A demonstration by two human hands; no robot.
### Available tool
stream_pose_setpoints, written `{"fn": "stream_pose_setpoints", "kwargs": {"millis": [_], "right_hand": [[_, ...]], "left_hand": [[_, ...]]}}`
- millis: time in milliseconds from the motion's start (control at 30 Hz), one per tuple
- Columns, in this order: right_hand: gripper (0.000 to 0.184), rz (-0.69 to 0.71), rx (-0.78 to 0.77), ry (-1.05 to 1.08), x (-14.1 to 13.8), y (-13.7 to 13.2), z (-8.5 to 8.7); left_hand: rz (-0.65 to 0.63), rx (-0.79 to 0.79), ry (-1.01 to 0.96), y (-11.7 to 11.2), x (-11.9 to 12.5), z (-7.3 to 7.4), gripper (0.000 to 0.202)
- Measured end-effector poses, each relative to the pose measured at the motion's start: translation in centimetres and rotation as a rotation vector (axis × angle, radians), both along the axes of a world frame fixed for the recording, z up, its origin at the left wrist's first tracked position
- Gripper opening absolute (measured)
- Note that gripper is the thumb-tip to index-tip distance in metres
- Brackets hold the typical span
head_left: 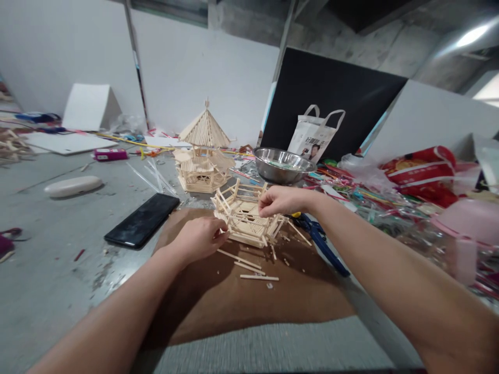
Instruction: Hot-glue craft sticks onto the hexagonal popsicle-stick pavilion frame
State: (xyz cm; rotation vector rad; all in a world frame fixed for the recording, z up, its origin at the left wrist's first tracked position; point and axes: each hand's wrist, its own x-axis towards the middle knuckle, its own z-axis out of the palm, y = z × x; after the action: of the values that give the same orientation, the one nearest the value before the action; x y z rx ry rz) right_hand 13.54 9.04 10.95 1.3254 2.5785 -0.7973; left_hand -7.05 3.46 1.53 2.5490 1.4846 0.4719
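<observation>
The left hand (198, 239) looks bare to me, and so does the right hand (281, 200). The left forearm (127, 298) and right forearm (384, 267) are uncovered too, slim and rounded, narrowing smoothly toward the hand.

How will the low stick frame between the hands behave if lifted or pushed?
The stick frame looks light for its size: thin sticks, open gaps. It could snap or loosen if squeezed, given such slender parts. Pushed, its broad base should slide on the brown sheet rather than tip.
</observation>
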Motion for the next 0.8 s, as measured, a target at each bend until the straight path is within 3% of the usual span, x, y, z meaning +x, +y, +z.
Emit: {"fn": "stream_pose_setpoints", "kwargs": {"millis": [267,800], "right_hand": [[0.018,-0.117,-0.114,0.222,0.6,-0.5,-1.0],[0.015,-0.103,-0.209,0.29,1.3,-0.5,-1.6]], "left_hand": [[0.014,-0.008,-0.028,0.1,-0.1,-0.1,0.024],[-0.003,0.007,0.021,0.1,-0.2,-0.3,0.026]]}}
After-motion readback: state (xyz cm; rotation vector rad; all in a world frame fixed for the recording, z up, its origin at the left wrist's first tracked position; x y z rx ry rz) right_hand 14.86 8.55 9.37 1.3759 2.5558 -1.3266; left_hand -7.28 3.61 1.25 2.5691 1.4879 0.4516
